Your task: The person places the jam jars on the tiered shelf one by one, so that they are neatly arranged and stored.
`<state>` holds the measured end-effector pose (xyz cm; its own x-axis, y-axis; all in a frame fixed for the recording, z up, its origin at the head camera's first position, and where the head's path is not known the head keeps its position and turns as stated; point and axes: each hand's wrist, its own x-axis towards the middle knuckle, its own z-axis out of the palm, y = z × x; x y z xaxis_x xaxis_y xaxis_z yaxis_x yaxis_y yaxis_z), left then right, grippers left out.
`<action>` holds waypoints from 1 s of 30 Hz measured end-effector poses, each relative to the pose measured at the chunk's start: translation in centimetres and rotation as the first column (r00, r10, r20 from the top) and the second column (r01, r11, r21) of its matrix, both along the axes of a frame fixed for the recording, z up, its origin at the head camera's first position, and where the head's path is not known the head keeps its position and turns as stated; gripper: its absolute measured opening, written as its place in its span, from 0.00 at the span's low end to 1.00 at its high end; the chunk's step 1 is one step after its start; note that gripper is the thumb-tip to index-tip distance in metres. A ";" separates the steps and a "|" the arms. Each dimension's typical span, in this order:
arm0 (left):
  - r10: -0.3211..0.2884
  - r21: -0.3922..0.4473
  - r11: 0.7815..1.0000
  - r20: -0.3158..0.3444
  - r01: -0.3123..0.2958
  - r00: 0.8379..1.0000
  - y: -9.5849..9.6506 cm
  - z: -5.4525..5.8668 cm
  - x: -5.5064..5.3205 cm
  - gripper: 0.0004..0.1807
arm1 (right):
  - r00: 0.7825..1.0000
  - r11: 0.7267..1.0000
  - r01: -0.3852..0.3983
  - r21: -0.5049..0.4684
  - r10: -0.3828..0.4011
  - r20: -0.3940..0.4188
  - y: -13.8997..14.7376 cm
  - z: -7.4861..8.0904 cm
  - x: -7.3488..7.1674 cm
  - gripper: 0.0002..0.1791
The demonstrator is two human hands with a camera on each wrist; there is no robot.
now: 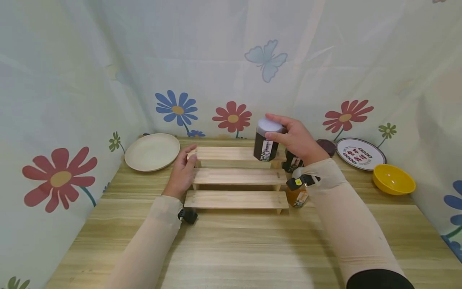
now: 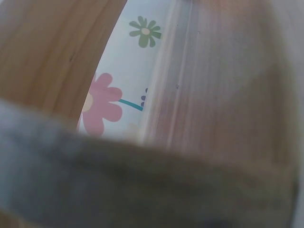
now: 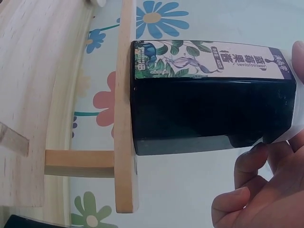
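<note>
In the head view, my right hand [image 1: 296, 138] grips a dark blueberry jam jar [image 1: 265, 147] by its white lid, fingers and thumb around the rim. The jar stands upright at the right part of a three-step wooden rack [image 1: 236, 176]. Its base meets, or nearly meets, the top board [image 3: 124, 185] in the right wrist view, where the label [image 3: 199, 59] shows printed blueberries. My left hand [image 1: 182, 172] holds the left end of the top board, thumb at the front. The left wrist view shows only blurred wood up close.
Right of the rack, partly behind my right forearm, stand another dark jar [image 1: 291, 162] and an orange jar [image 1: 297, 197]. A dark round object [image 1: 326, 147], a printed plate [image 1: 361, 154] and a yellow bowl [image 1: 393, 180] lie farther right. A cream plate [image 1: 152, 152] sits back left.
</note>
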<state>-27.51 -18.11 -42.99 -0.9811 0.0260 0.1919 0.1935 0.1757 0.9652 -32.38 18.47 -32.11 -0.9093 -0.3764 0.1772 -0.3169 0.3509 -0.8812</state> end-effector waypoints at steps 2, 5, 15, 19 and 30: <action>-0.001 -0.003 1.000 0.004 0.001 1.000 -0.1 0.1 0.0 0.25 | 1.000 1.000 -0.001 -0.004 0.001 0.002 0.0 0.1 0.0 0.35; -0.002 -0.006 1.000 0.003 0.002 1.000 -0.1 0.1 0.1 0.25 | 1.000 1.000 -0.001 -0.008 0.001 0.003 -0.2 0.1 0.1 0.35; -0.004 -0.012 1.000 0.009 0.004 1.000 -0.1 0.2 0.2 0.25 | 1.000 0.998 0.001 -0.056 0.000 0.026 -1.0 -0.2 -0.1 0.35; 0.005 -0.012 1.000 0.013 -0.005 1.000 0.0 0.1 0.1 0.25 | 0.999 0.998 0.009 -0.067 -0.007 0.042 -1.4 -0.2 0.0 0.35; -0.001 -0.007 1.000 -0.007 0.001 1.000 0.0 -0.2 -0.1 0.25 | 0.999 0.998 -0.001 -0.060 0.004 0.041 -2.4 0.0 0.0 0.35</action>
